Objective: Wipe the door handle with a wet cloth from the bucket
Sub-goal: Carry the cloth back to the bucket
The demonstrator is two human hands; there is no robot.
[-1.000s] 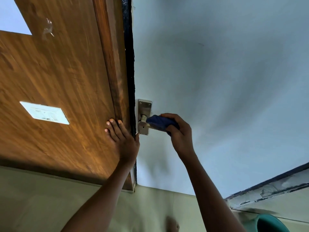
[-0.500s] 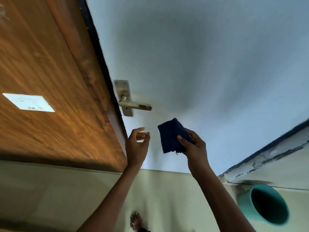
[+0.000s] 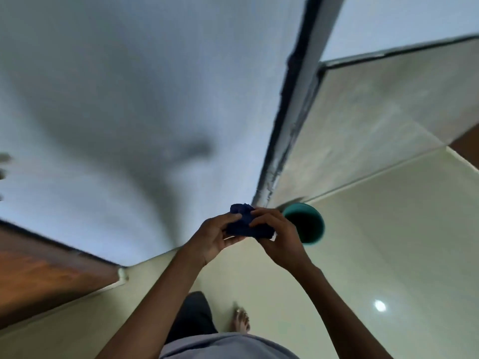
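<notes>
A dark blue cloth [image 3: 243, 224] is bunched up between both hands in front of my chest. My left hand [image 3: 212, 238] grips its left side and my right hand [image 3: 278, 238] grips its right side. A teal bucket [image 3: 315, 229] stands on the floor just beyond my right hand, its dark opening facing me; my right hand covers part of its rim. The door handle is out of view. Only a blurred strip of the wooden door [image 3: 44, 265] shows at the lower left.
A pale blue wall [image 3: 129, 99] fills the upper left. A dark-edged corner post [image 3: 293, 120] runs down to the bucket. Cream floor tiles [image 3: 388, 242] lie to the right. My bare foot [image 3: 241, 320] and dark trouser leg [image 3: 191, 317] show below.
My right hand took the cloth off the handle and lowered it. My left hand left the door and now grips the cloth too. The view swung right, toward the bucket.
</notes>
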